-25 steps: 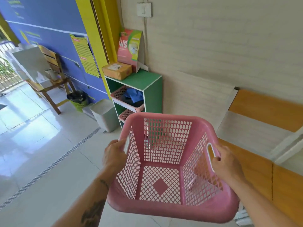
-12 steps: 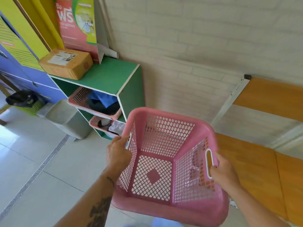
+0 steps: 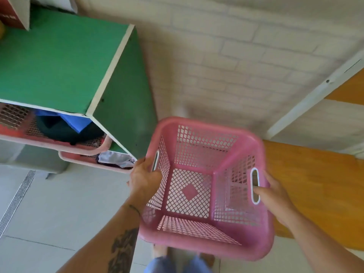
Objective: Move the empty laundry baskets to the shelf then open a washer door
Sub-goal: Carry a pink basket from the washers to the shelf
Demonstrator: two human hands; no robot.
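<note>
I hold an empty pink mesh laundry basket (image 3: 199,196) in front of me above the floor. My left hand (image 3: 144,177) grips its left handle slot and my right hand (image 3: 273,196) grips the right one, fingers through the slot. The green shelf unit (image 3: 65,62) stands close at the left, its right side panel just left of the basket. Two pink baskets with clothes sit in its compartments: an upper one (image 3: 39,142) and a lower one (image 3: 94,162). No washer is in view.
A white brick wall (image 3: 236,56) is straight ahead. An orange wooden bench (image 3: 315,190) with a white frame lies at the right. A grey bin (image 3: 33,162) stands on the tiled floor left of the shelf. My feet show below the basket.
I have walked closer to the green shelf, which now fills the upper left. The basket stays in both hands and has dropped slightly toward the shelf's right side.
</note>
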